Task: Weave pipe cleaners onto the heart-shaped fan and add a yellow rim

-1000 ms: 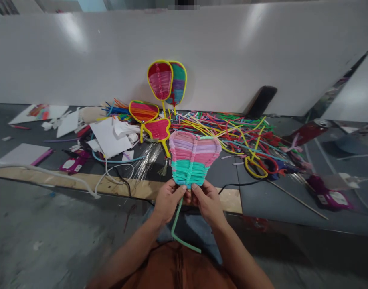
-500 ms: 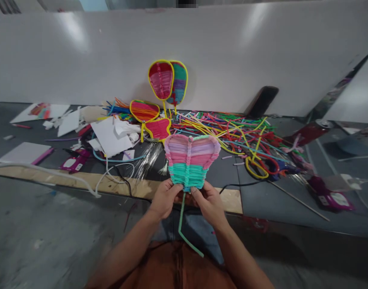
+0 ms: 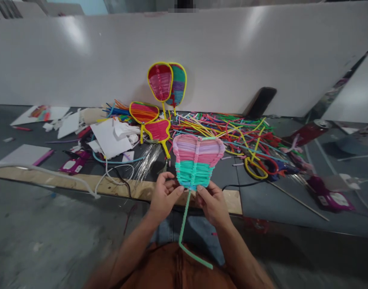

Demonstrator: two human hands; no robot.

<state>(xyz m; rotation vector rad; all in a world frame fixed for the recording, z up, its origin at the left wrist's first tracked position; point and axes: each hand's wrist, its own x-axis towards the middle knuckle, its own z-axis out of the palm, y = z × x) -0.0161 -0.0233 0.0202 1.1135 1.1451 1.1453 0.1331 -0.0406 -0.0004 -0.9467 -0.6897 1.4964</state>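
Left hand (image 3: 165, 195): half open, thumb at the base of the fan (image 3: 199, 158), which lies at its one o'clock, stem and long axis running roughly twelve to six. Right hand (image 3: 213, 201): nearer, pinching that base.

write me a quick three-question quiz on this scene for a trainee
1. True or false: the black rectangular phone leans against the smooth white panel.

2. The bare right hand holds: a) a red metal can; b) a pink-and-turquoise woven fuzzy piece; c) the phone.

3. Fill in: a thin, bent, fuzzy stem, coloured pale ____, reaches down from that woven piece.

Key: 1 true; 2 b; 3 green.
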